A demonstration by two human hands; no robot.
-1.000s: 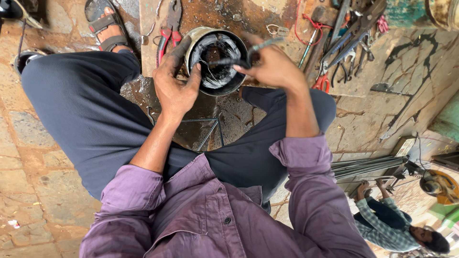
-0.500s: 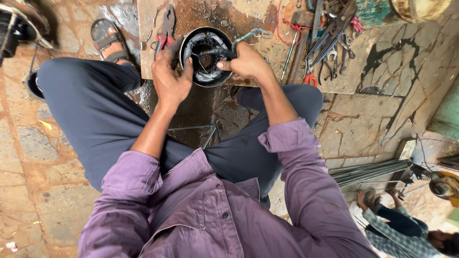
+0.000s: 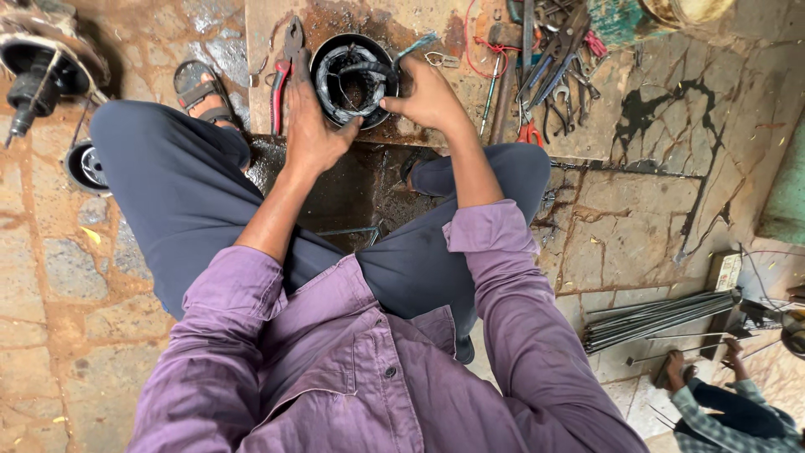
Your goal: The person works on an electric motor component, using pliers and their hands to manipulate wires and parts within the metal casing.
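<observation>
A round dark metal stator ring with grey wire windings inside lies on a stained wooden board in front of my knees. My left hand grips its left rim, with the fingers running up the outside. My right hand rests on the right rim and is closed around a thin tool whose teal end sticks out above the fingers. My thumb presses into the windings. The tool's other end is hidden under the hand.
Red-handled pliers lie just left of the ring. A heap of hand tools covers the board's right end. Motor parts sit far left, a bundle of metal rods right, and another person crouches at bottom right.
My right hand has drawn in onto the ring's right rim, and the tool has swung from lying across the ring to pointing up and right. My left hand stays on the left rim.
</observation>
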